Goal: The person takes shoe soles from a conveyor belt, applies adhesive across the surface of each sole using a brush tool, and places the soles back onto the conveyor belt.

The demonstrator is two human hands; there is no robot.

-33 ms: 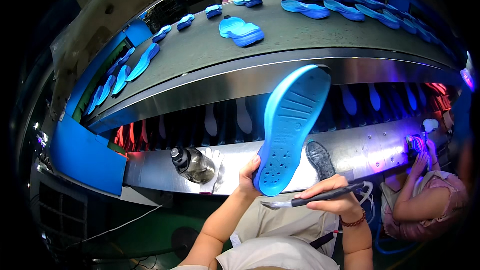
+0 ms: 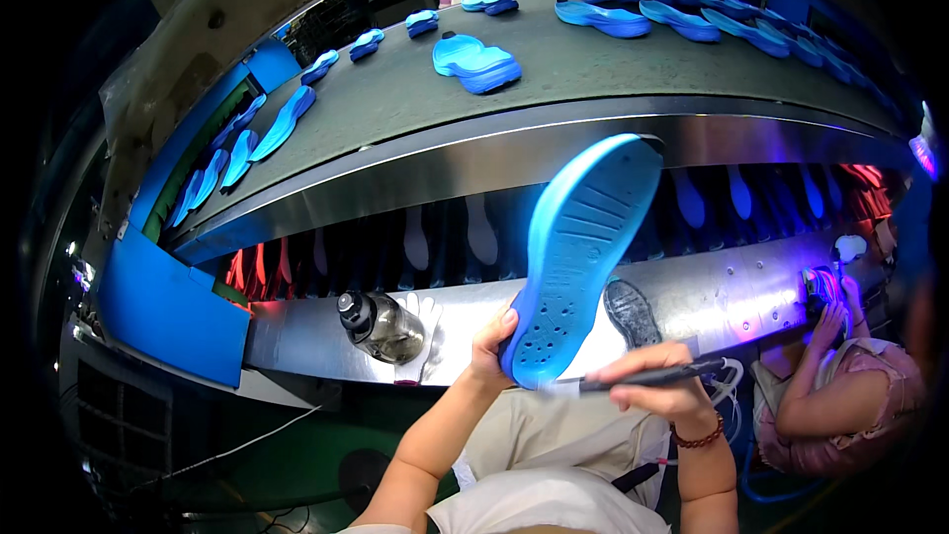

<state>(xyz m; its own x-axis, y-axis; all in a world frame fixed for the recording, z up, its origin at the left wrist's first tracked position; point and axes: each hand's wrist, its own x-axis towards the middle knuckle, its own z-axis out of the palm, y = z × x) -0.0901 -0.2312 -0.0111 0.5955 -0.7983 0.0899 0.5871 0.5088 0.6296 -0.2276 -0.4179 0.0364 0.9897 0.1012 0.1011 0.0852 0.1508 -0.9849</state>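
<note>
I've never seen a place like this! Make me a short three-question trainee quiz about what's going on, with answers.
1. Which hand holds the blue shoe sole nearest the camera?
2. True or false: a black-capped bottle rests on the metal ledge.
3. Fill in the blank: the right hand holds a ____.

Key:
1. The left hand.
2. True.
3. Black-handled tool.
</note>
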